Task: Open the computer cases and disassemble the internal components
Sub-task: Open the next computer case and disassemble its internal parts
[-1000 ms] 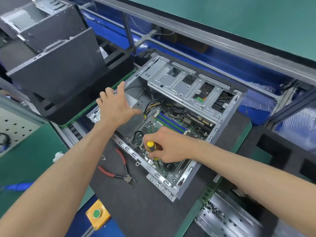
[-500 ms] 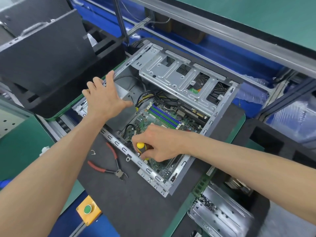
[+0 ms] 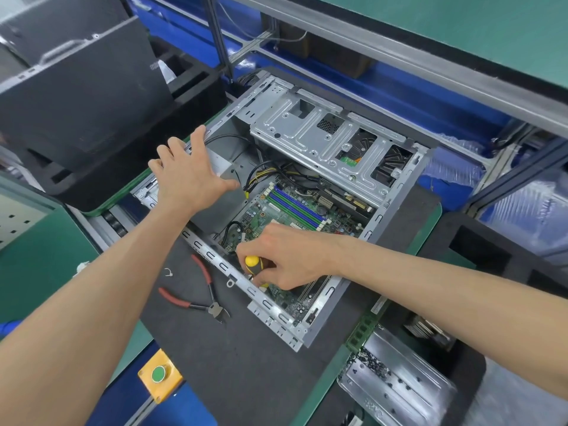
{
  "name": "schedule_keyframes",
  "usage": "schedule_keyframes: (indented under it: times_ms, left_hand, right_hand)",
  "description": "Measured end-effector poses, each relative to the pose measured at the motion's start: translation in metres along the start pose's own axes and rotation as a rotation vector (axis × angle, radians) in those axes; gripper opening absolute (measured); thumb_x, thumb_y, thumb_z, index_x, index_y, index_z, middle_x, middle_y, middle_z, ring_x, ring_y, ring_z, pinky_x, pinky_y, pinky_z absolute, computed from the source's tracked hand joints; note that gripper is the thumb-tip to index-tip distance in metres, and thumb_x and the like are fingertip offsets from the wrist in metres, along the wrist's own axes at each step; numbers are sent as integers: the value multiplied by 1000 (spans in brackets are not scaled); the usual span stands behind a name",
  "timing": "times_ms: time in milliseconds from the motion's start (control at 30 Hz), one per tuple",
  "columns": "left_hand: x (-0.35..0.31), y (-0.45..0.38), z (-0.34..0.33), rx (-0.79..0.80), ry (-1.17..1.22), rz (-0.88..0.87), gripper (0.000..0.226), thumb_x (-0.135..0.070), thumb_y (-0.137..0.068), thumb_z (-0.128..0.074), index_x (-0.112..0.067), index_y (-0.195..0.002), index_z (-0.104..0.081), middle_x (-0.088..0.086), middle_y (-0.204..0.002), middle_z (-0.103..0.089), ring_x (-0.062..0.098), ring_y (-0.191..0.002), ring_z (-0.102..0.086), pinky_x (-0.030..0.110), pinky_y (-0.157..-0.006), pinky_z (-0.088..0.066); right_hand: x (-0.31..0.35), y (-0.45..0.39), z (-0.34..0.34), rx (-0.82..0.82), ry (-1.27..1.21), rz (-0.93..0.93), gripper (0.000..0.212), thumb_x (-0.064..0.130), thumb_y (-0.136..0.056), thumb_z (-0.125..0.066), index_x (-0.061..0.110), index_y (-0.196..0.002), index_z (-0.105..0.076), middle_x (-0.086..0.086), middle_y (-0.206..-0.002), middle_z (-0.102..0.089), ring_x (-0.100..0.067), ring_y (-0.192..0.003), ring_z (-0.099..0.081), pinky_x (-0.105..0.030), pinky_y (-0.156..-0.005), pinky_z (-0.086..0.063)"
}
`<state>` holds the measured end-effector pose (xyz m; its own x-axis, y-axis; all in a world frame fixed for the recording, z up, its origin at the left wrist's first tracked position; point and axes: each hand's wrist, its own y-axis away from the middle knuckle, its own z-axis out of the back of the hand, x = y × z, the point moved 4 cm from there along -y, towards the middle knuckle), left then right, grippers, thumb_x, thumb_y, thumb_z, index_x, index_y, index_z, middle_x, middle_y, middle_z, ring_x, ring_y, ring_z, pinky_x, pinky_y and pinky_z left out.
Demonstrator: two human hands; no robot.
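Note:
An open computer case lies on its side on a dark mat, showing a green motherboard with blue and green memory slots and a silver drive cage. My left hand rests flat, fingers spread, on the grey power supply at the case's left end. My right hand grips a yellow-and-black screwdriver at the near edge of the motherboard. Its tip is hidden behind the case rail.
Red-handled cutters lie on the mat in front of the case. A yellow box with a green button sits at the near edge. Black foam trays with case panels stand at left. A metal tray of screws is at lower right.
The view has shifted slightly, so the case sits lower left in the frame. Both hands keep their places, the left on the power supply and the right on the screwdriver.

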<state>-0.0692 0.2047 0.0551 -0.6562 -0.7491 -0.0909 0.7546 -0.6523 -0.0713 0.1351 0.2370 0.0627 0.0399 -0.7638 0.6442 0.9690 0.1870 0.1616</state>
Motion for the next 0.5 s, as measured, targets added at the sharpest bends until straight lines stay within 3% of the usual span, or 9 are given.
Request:
schedule_keyframes:
  times_ms: [133,400,500]
  left_hand:
    - [1,-1,0,-8,-1,-1,114,-77,-62,-73,-30,-150,-18,18,-128,-42,37,-113,-39,51,-94,-33]
    - [0,-1,-1,-18,-27,-5,115,-79,-62,-72,-29,-149,-17,19,-126,-42,38,-110,-40,51,-93,-33]
    - [0,-1,-1,-14,-32,-6,115,-79,-62,-72,-30,-150,-17,18,-127,-42,37,-111,-39,51,-94,-33]
  right_hand:
    - [2,1,1,1,-12,3,20,22,-91,-73,11,-94,-57,6,-60,-47,0,-58,-43,-28,-53,-30]
    - [5,2,1,26,-14,43,14,12,-91,-71,9,-92,-57,9,-57,-45,2,-59,-49,-16,-50,-29]
    - [6,3,1,33,-16,77,15,3,-88,-69,9,-90,-55,11,-56,-44,-5,-52,-46,-25,-52,-34]
